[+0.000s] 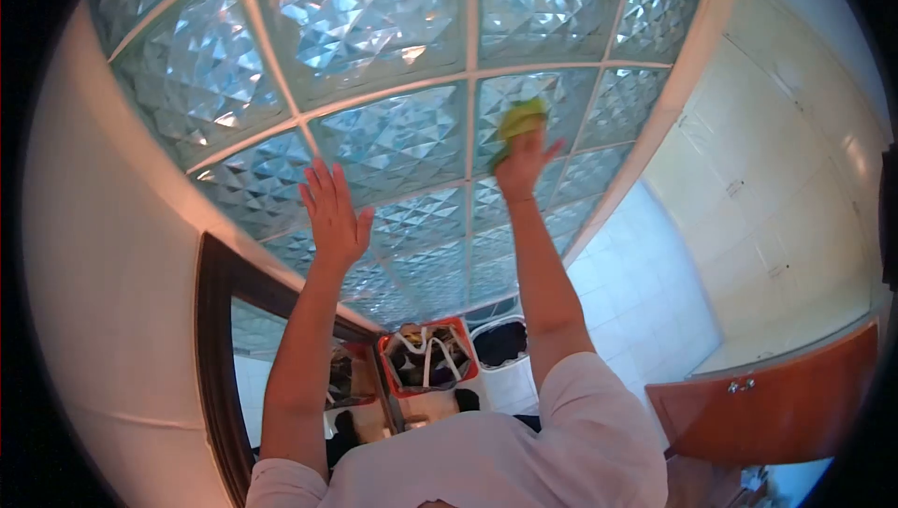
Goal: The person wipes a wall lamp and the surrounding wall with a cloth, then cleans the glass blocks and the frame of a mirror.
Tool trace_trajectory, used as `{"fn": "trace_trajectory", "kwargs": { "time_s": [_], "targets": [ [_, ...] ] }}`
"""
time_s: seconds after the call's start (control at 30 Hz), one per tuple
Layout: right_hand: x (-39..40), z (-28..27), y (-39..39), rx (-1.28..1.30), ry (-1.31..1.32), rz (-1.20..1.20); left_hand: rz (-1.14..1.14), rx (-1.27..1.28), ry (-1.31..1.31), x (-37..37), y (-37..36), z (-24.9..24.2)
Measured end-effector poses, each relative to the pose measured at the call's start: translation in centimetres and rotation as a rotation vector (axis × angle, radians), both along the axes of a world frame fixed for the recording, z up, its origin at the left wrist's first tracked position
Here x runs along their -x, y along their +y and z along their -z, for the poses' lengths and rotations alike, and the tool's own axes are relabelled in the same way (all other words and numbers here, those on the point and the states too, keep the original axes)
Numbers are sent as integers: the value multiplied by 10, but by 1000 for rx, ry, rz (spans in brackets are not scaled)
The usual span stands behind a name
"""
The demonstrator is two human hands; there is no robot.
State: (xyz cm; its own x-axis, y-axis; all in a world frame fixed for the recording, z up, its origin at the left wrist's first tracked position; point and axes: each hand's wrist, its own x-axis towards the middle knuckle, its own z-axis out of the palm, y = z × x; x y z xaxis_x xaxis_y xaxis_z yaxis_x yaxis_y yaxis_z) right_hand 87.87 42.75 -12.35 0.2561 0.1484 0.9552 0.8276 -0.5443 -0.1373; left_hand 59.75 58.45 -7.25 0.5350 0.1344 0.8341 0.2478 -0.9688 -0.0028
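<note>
A wall of patterned glass blocks (393, 134) with pale joints fills the upper middle of the view. Against one block, right of centre, my right hand (524, 164) holds a yellow-green cloth (522, 122); hand and cloth are slightly blurred. My left hand (335, 218) lies flat against the glass, lower and to the left, its fingers spread a little and nothing in it.
Below the glass stand a red-rimmed basket (385, 358) with items inside and a white bin (505, 382) with dark contents. A dark-framed mirror (217, 321) is at the lower left, an orange-brown cabinet (776, 400) at the lower right.
</note>
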Motion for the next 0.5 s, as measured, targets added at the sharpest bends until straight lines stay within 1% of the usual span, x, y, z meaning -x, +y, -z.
{"fn": "trace_trajectory", "kwargs": {
  "time_s": [0.03, 0.1, 0.13, 0.17, 0.2, 0.23, 0.3, 0.4, 0.47, 0.5],
  "targets": [
    [-15, -10, -20, -172, 106, 47, 0, -48, 70, -5, -1, 1],
    [-41, -13, -25, -583, 317, 109, 35, -71, 56, -16, -8, -6],
    [-40, -21, -31, -790, 423, 140, 53, -83, 53, -21, -12, -8],
    [-26, -20, -24, -682, 474, 81, 78, -58, 14, -27, -17, -6],
    [-13, -14, -1, -676, 193, 8, 101, -30, -26, -36, -23, -4],
    [19, -7, 12, -489, 200, -153, 122, -1, -72, -46, -30, -3],
    [84, 5, 38, -118, 276, -522, 186, 18, -59, -69, -41, 11],
    [42, 39, 0, 370, -91, -457, 218, 64, -29, -80, -51, 22],
    [16, 27, -30, 491, 395, 48, 196, 50, -53, -78, -48, 29],
    [-1, 25, -35, 30, 365, 78, 167, 67, -49, -72, -43, 31]
  ]
}}
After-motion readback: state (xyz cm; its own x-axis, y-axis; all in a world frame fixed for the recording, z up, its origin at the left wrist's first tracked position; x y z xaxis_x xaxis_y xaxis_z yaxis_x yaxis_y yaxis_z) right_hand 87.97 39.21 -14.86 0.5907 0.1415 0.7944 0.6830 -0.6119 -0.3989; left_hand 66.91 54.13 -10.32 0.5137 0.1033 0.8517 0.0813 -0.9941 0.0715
